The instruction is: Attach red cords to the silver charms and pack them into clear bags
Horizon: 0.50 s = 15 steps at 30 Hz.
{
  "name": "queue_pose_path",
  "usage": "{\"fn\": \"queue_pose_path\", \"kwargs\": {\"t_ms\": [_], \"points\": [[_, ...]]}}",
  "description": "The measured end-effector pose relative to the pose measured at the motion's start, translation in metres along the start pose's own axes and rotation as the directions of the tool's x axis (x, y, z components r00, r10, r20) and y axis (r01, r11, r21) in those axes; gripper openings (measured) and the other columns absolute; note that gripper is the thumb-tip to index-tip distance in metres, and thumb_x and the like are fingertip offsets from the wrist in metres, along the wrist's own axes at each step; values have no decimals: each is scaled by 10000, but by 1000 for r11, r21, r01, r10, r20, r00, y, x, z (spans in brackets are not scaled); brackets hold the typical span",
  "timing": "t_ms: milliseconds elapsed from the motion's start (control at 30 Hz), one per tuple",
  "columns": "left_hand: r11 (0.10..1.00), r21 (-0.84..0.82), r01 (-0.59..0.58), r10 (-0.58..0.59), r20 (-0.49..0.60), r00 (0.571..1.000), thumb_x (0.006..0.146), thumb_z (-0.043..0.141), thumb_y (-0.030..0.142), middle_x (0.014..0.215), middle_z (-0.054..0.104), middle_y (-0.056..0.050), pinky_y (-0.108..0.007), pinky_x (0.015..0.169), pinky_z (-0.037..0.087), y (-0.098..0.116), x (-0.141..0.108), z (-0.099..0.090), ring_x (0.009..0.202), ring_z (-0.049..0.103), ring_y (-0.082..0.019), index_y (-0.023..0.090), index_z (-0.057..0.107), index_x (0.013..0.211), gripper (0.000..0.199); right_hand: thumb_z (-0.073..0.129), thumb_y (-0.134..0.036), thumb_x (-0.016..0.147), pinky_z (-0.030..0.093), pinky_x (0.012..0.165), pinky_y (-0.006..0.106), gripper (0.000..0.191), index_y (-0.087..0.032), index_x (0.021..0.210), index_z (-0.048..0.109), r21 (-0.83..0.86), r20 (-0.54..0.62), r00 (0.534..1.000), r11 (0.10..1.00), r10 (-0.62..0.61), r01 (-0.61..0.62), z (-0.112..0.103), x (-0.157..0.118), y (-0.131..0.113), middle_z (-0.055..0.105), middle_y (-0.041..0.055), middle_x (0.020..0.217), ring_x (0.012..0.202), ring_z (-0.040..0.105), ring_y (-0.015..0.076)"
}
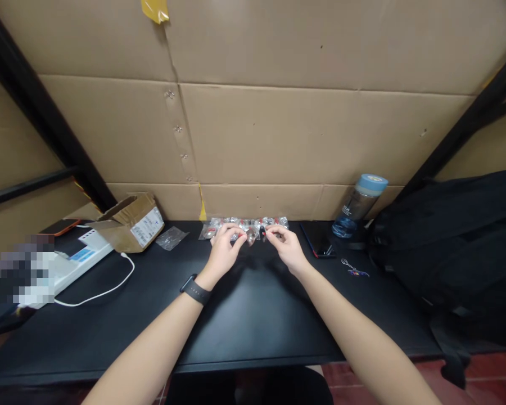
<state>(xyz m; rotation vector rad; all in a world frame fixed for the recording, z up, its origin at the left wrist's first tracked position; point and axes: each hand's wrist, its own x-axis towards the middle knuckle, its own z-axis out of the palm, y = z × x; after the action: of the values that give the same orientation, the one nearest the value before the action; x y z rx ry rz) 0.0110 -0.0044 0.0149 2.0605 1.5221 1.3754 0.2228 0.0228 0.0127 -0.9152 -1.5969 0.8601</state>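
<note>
My left hand, with a dark watch on its wrist, pinches a shiny round metal piece between thumb and fingers. In my right hand, thumb and forefinger close on a small black round piece, seen nearly edge-on. The two pieces are held a short gap apart, above the black table. Just behind my hands lies a row of several clear plastic bags with shiny round parts and red spots in them. My fingers partly cover the bags, and the exact kind of the parts is too small to tell.
On the left are an opened cardboard box, a crumpled clear bag, a white power strip and a white cable. To the right are a phone, a water bottle, a small charm and a black backpack.
</note>
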Motion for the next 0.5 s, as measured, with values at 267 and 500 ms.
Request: {"fn": "queue_pose_path", "kwargs": {"t_ms": [267,500], "points": [[974,-227,-17,7,-46,999,935,622,322,1054,607,-56,-356,1041,446,3,-6,18,1055,615,-205,210,703,905,141,789,-495,785,577,820,345,337,-187,853,670,332,130,966,909,223,-254,16,-13,-12,689,77,1141,931,698,203],[983,-186,10,-10,-2,1000,920,651,315,1039,633,-51,-365,1007,466,-3,-6,18,1026,629,-201,217,724,905,123,849,-363,763,609,779,319,453,-274,1167,663,470,288,905,777,314,-419,11,-15,-15,713,40,1081,851,746,185]]}}
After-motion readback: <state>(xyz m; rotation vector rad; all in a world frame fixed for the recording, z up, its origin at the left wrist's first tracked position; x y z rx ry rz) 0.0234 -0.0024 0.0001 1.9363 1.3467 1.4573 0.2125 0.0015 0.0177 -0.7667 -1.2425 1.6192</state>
